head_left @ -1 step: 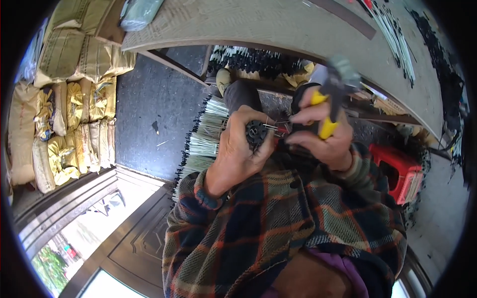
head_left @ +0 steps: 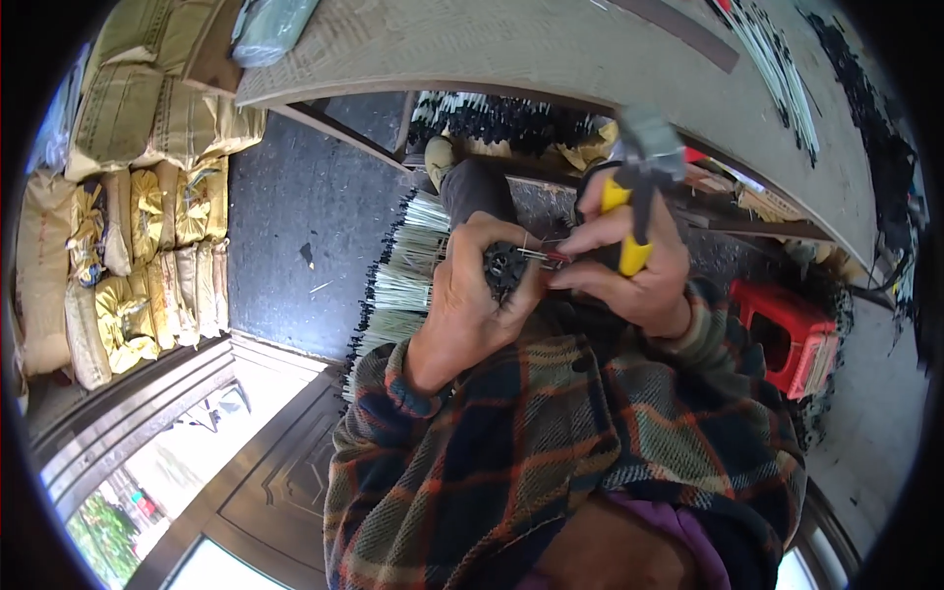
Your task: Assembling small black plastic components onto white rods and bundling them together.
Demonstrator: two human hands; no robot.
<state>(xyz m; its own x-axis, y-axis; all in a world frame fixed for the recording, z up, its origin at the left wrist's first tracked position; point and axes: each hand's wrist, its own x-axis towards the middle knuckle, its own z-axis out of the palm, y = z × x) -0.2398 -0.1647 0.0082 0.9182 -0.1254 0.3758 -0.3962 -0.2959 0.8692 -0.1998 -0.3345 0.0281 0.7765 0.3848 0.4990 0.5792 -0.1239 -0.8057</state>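
Observation:
My left hand (head_left: 460, 305) is closed around a round black slotted part (head_left: 503, 267), held in front of my body. Thin metal pins or wires (head_left: 539, 255) stick out from the part toward the right. My right hand (head_left: 651, 285) is closed on a pliers-like tool (head_left: 639, 197) with yellow-and-black handles, its broad grey metal head pointing up and away and blurred. The thumb and forefinger of that hand come together close to the pins. Something small and reddish shows there; whether the fingertips pinch it I cannot tell.
A worktable (head_left: 442, 59) curves across the far side, with pale rods (head_left: 777, 79) at its right. Bundled pale rods with black ends (head_left: 403, 280) lie left of my legs. A red plastic stool (head_left: 787, 339) stands at right. Sacks (head_left: 118, 113) are stacked at left, above a dark door (head_left: 285, 482).
My right hand and the tool have moved a little to the left, bringing the fingertips closer to the pins. My left hand stays nearly in place with the black part.

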